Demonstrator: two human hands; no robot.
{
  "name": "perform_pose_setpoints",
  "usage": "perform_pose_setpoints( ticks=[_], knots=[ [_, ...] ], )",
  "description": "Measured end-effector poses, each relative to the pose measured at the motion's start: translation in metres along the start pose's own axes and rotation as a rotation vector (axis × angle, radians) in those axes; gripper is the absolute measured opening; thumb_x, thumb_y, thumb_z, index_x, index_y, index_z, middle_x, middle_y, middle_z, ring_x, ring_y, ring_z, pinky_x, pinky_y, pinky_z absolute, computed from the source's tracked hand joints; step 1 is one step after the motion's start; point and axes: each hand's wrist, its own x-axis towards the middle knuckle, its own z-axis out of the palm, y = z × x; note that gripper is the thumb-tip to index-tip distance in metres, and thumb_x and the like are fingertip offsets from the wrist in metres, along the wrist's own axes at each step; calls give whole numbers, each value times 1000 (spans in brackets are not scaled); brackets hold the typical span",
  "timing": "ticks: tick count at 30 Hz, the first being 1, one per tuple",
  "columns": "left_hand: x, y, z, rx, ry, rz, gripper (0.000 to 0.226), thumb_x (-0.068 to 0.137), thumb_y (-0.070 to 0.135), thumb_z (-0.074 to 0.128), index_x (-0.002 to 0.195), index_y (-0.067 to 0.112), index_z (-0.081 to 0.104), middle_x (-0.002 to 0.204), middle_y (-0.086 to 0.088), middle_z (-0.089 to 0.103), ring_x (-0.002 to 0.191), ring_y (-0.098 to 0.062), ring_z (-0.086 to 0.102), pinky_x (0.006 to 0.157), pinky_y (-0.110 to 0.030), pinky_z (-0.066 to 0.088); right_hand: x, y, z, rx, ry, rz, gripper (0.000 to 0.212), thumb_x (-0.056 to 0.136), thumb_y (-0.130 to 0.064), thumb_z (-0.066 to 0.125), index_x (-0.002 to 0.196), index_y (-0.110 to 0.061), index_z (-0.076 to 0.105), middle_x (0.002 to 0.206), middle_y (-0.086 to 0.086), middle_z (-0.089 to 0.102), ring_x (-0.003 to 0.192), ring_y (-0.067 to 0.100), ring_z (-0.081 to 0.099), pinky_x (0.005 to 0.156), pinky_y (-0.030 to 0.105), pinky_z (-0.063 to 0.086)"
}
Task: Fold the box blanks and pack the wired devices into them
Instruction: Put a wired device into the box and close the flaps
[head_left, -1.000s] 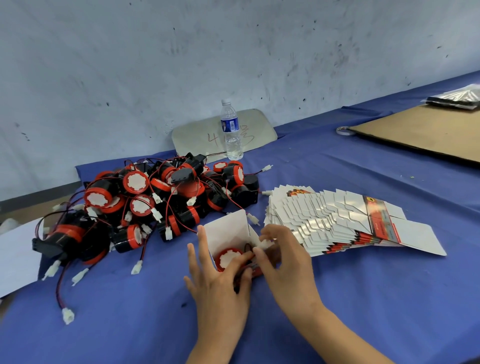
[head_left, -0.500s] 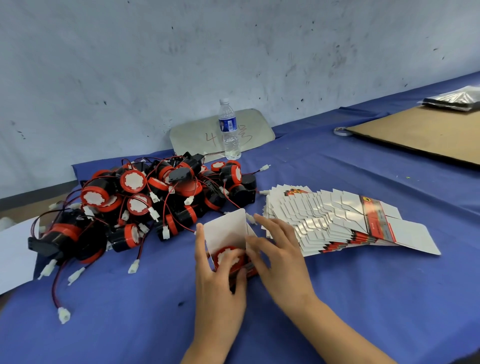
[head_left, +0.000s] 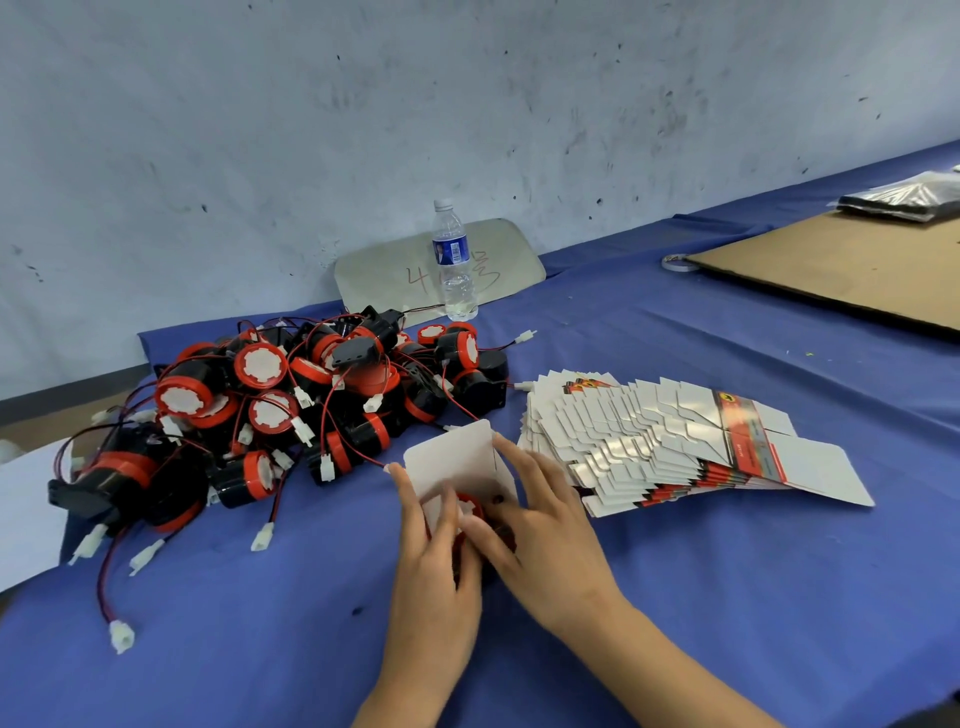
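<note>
Blue cloth (head_left: 727, 597) beside box (head_left: 452, 462)

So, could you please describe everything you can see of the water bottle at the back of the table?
The water bottle is clear plastic with a white cap and a blue-and-white label. It stands upright on the blue cloth, in front of a pale rounded board, beyond the pile of devices. Nothing holds it.
</note>
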Motion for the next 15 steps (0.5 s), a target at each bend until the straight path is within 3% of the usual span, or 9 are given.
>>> perform_pose_setpoints(
  ticks=[2, 3, 4, 6, 8, 10, 13, 15],
  knots=[
    [1, 1, 0, 22, -22, -11, 46, 98, 18, 50, 143, 23, 44, 151, 24, -30, 140, -11, 34, 98, -14, 42, -2, -1, 1, 74, 107, -35, 38, 92, -41, 60, 80, -6, 70, 136, 1, 50, 119, 19, 50, 89, 31, 50],
    [2, 2, -1, 30, -27, -11, 45, 98, 17, 51, 142, 24, 46, 151, 24, -30, 139, -12, 36, 102, -26, 44, -2, -2, 0, 88, 164, -66, 32, 89, -34, 66, 75, -5, 66, 119, 3, 59, 102, 21, 59, 72, 33, 55],
    [3, 3, -2, 30, -31, -6, 46, 98, 16, 52, 142, 25, 46, 151, 26, -30, 140, -12, 34, 105, -34, 43, -2, -3, -2, 82, 210, -102, 27, 85, -29, 71, 72, -7, 63, 104, 2, 63, 88, 21, 61, 60, 32, 54],
    [4, 2, -2, 19, -31, 17, 50, 97, 12, 53, 144, 25, 42, 150, 27, -30, 144, -9, 25, 110, -38, 38, -2, -7, -8, 40, 224, -145, 23, 83, -25, 73, 74, -12, 57, 79, -5, 61, 72, 18, 57, 51, 25, 46],
    [3, 1, -2, 36, -24, 29, 52, 96, 9, 52, 145, 24, 41, 150, 25, -31, 146, -10, 20, 112, -39, 36, -3, -9, -12, 7, 190, -171, 19, 86, -26, 67, 78, -15, 53, 68, -7, 57, 66, 17, 53, 51, 23, 39],
    [1, 4, -3, 130, 25, 24, 49, 94, 10, 56, 141, 21, 48, 155, 12, -27, 146, -21, 23, 110, -43, 37, -4, -9, -13, 65, 120, -123, 15, 93, -28, 56, 86, -16, 51, 75, -5, 58, 73, 17, 51, 58, 25, 41],
    [0, 10, -4, 315, 150, 86, 39, 75, 4, 77, 113, 11, 72, 155, -24, 23, 128, -43, 46, 88, -54, 48, -4, -6, -11, 224, 56, -6, 12, 99, -31, 45, 97, -20, 44, 91, -2, 57, 84, 16, 50, 68, 28, 43],
    [1, 10, -6, 310, 191, 89, 32, 68, 3, 83, 98, 9, 75, 142, -23, 42, 114, -40, 57, 81, -53, 50, -3, -7, -11, 314, 68, 35, 10, 99, -29, 45, 101, -19, 45, 95, 1, 59, 87, 18, 56, 73, 34, 47]
  ],
)
